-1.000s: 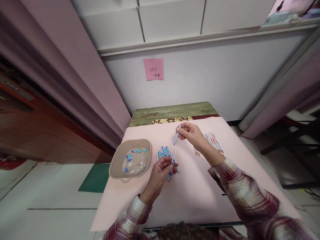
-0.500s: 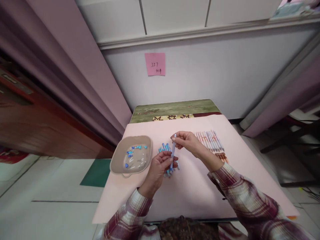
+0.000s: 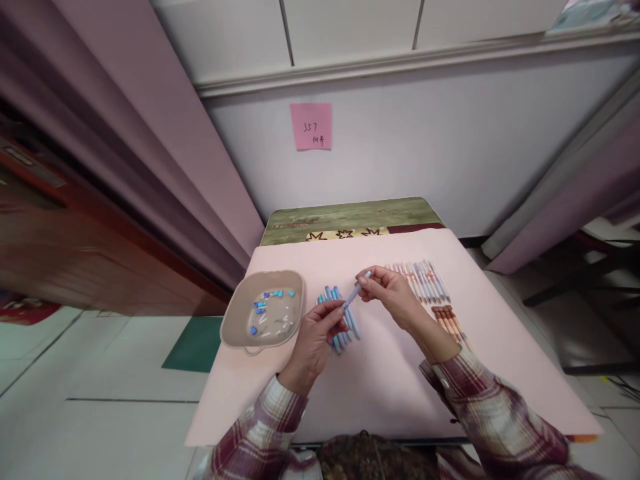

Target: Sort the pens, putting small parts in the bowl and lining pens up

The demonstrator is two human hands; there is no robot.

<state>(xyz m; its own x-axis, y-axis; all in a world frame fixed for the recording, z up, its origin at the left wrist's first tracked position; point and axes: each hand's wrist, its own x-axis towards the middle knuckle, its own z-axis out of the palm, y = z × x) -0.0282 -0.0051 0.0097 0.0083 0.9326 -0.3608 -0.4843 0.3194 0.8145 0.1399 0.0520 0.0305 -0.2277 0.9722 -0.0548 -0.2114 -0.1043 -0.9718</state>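
Between my two hands a light blue-purple pen (image 3: 353, 294) is held at a slant above the table. My left hand (image 3: 320, 332) pinches its lower end. The fingers of my right hand (image 3: 384, 288) are closed on its upper end, where a pale tip shows. Just beneath lies a bunch of blue pens (image 3: 354, 323), partly hidden by my left hand. At the left stands a beige basin (image 3: 235, 319) holding small blue pieces (image 3: 260, 305) and thin clear or white parts (image 3: 285, 321).
Right of my right hand lies a row of pale patterned pens (image 3: 429, 283), with several brown-and-orange pens (image 3: 449, 321) nearer me. Pink paper (image 3: 380, 393) covers most of the table. A pink note (image 3: 311, 127) is stuck to the wall behind.
The pen has tilted from nearly upright to a slant toward the right. My right hand has moved slightly right and down with the pen's upper end.
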